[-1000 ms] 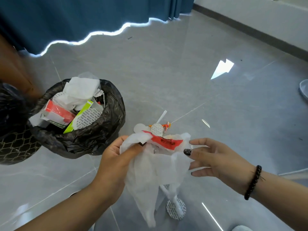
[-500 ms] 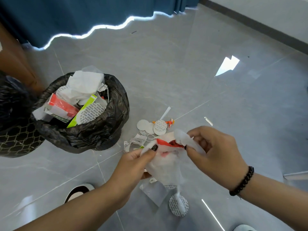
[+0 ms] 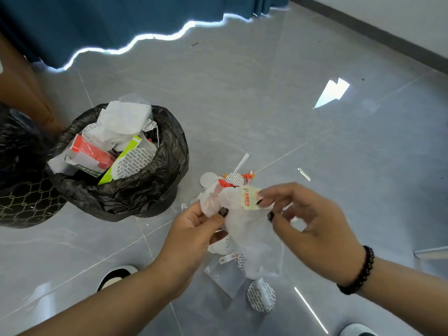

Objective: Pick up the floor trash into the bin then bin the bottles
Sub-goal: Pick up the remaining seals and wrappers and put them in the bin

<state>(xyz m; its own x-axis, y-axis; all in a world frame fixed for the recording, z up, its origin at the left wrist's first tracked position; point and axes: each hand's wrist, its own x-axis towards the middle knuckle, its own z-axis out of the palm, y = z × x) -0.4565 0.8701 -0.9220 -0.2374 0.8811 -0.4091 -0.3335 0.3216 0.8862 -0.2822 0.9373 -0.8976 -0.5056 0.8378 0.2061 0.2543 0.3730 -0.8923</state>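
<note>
Grey tile floor (image 3: 242, 98); bin (image 3: 155, 190) crammed with wrappers; both hands' fingers (image 3: 219, 214) pinch white bag (image 3: 252, 241).

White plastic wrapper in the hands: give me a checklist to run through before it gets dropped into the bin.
1. Left hand grips the white wrapper: ok.
2. Right hand pinches the wrapper's yellow label: ok.
3. Wrapper over the bin: not ok, it hangs over the floor to the bin's right.
4. Room in the bin: not ok, trash is piled to the rim.
5. Floor cleared: not ok, round foil seals lie below.
6. Bottles in sight: not ok, none in view.
</note>
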